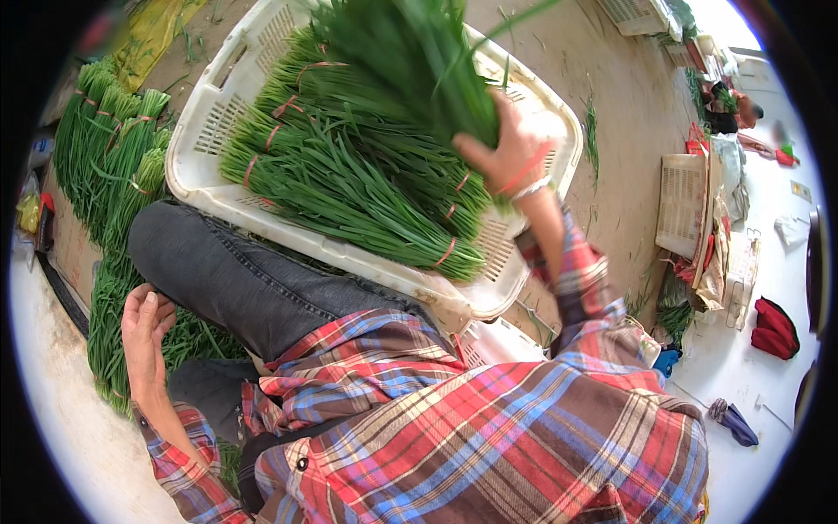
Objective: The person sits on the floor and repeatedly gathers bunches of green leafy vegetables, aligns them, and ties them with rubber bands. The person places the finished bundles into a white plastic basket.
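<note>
My right hand (507, 154) is closed around the end of a bunch of long green leaves (419, 72), likely garlic chives, blurred by motion. The bunch is over a white plastic basket (386, 275). Inside the basket lie several bundles of the same greens (347, 177), tied with pinkish-red bands, cut ends turned toward both sides. A red band lies across my right wrist, beside a white bracelet. Beside my knee, my left hand (147, 321) is raised with bent fingers and holds nothing visible. Loose and tied greens (108, 314) lie around and below it.
More tied bundles (118, 124) are piled left of the basket, near a yellow sheet (157, 33). Stacked white baskets (681, 203) stand at the right by a white wall. Another person (743, 108) is farther off at upper right. Stray leaves lie on the floor.
</note>
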A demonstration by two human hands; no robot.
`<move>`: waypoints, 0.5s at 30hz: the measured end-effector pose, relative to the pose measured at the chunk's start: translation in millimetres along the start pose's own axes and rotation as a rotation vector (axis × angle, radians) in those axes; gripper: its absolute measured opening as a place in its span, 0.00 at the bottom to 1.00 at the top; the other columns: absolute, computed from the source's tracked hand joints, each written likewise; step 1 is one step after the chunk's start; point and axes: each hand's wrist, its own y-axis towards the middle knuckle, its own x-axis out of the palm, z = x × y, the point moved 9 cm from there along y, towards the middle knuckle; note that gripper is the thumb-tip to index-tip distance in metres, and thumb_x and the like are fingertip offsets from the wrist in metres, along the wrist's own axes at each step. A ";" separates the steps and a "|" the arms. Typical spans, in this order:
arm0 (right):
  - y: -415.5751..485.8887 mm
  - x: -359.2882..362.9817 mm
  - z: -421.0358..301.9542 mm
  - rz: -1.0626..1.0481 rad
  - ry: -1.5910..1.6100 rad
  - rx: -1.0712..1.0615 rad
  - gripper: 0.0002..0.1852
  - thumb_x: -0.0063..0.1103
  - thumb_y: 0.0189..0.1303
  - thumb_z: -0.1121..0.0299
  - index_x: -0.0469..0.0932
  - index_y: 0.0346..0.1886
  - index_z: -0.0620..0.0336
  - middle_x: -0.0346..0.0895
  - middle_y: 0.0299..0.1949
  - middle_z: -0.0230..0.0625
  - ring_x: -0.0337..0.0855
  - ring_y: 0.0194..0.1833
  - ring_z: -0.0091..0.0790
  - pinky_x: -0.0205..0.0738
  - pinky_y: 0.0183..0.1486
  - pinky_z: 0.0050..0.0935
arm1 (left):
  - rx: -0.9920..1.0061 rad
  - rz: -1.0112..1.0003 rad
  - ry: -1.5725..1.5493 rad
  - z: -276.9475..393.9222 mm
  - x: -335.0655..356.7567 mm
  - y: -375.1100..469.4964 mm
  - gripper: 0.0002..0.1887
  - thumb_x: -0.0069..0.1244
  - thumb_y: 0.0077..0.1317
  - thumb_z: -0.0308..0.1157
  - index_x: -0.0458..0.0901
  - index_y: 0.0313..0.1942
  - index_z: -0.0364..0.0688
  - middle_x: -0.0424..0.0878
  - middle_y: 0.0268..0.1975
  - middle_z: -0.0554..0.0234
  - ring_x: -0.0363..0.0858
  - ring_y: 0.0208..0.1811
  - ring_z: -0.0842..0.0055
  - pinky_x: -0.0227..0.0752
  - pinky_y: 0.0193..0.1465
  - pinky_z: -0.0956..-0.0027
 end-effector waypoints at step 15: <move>-115.7 140.6 104.7 -0.922 0.370 0.402 0.64 0.77 0.40 0.41 0.52 0.72 0.76 0.58 0.71 0.65 0.62 0.72 0.54 0.54 0.75 0.38 | 0.733 0.184 0.770 150.8 124.7 -39.9 0.17 0.54 0.65 0.26 0.79 0.54 0.36 0.81 0.55 0.57 0.79 0.56 0.69 0.67 0.65 0.66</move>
